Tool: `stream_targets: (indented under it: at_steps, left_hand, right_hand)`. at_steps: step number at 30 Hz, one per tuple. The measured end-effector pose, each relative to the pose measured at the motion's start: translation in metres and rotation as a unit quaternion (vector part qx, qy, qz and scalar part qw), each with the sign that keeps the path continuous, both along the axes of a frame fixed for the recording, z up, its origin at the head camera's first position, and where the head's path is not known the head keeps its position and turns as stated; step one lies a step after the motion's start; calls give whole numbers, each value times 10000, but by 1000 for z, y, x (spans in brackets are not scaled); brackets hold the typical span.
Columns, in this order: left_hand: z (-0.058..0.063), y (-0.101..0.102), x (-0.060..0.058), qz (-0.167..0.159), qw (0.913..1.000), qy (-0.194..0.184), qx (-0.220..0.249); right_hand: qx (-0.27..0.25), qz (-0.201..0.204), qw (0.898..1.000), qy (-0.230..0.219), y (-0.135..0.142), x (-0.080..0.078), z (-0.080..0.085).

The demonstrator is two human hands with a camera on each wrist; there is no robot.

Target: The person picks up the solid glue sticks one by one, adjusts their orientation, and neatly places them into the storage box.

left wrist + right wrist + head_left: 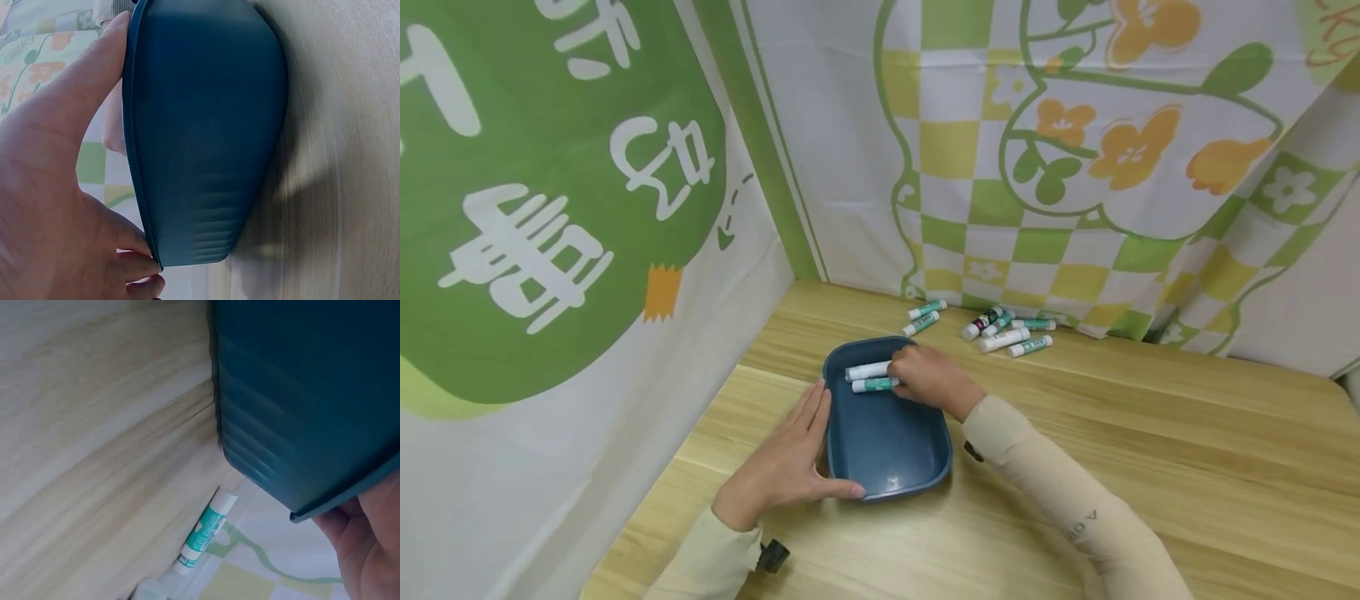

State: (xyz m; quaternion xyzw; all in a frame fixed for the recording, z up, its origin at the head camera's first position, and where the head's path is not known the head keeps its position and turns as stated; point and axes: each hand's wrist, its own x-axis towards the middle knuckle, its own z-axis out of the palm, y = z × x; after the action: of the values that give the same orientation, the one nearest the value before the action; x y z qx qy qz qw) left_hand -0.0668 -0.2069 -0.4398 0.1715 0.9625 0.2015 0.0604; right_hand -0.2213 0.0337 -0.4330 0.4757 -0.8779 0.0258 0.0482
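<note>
Worktop (1150,450), one, wood-grained: lower half of the frame.
Tray (887,446), one, blue: centre.
Left hand (790,458), one: lower left of centre; fingers straight along the tray's left rim, thumb spread apart at the near rim.
Right hand (934,379), one: over the tray's upper right, fingers curled.
White tube (867,371), one: in the tray's upper end.
Green glue stick (872,385), one: just below the white tube, apparently pinched by the right fingers; contact partly hidden from me.
Loose tubes (1006,339), seven: upper centre, beyond the tray.
Step, I judge: lining up tubes inside. Next calls for a clean release, white tube undisturbed.
</note>
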Motion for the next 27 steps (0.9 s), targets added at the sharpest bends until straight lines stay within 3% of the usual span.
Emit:
stream_targets:
  at_steps: [7,12,20,27]
  left_hand:
    - [-2,0,-1,-9,10000,1,13]
    - [-1,1,-2,20,10000,-33,11]
    - [-1,1,-1,43,9999,-110,-7]
    - [-2,1,-1,25,10000,-75,-13]
  right_hand:
    - [442,-442,9980,65,-11,-4,-5]
    - [368,-642,9972,107,-15,-6,-8]
    - [232,-652,9973,227,-14,-5,-7]
    - [-159,-450,9989,-17,-6,-3,6]
